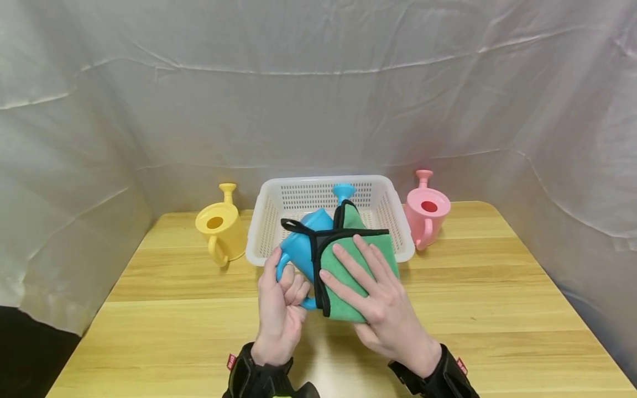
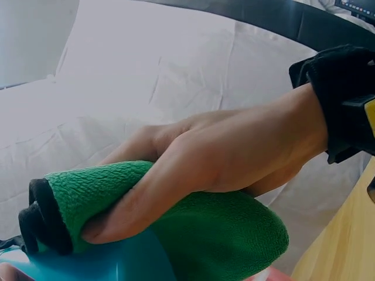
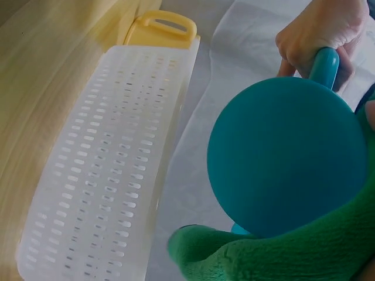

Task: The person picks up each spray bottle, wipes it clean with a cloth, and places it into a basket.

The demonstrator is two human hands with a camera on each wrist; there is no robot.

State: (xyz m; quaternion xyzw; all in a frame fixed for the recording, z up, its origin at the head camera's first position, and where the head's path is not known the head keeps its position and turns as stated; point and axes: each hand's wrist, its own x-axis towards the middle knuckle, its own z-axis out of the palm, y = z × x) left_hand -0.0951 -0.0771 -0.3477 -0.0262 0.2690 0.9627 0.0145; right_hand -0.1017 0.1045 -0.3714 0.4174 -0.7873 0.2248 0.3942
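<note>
A blue watering can (image 1: 300, 251) is held tilted in the air above the table's middle, its sprinkler head (image 1: 343, 191) pointing away. My left hand (image 1: 281, 315) grips its handle, fingers curled round it. A green cloth (image 1: 343, 287) with black edging and a black loop lies folded over the can's right side. My right hand (image 1: 380, 309) holds the cloth against the can, fingers spread across it; in the left wrist view the right hand (image 2: 199, 152) clasps the cloth (image 2: 234, 234). The can's round base (image 3: 287, 158) faces the right wrist camera. The cloth hides much of the can.
Behind the can stands a white perforated basket (image 1: 255, 243) on the wooden table (image 1: 164, 331). A yellow watering can (image 1: 226, 235) is left of it, a pink watering can (image 1: 430, 221) right of it. Grey-white sheeting (image 1: 318, 121) hangs behind and at the sides.
</note>
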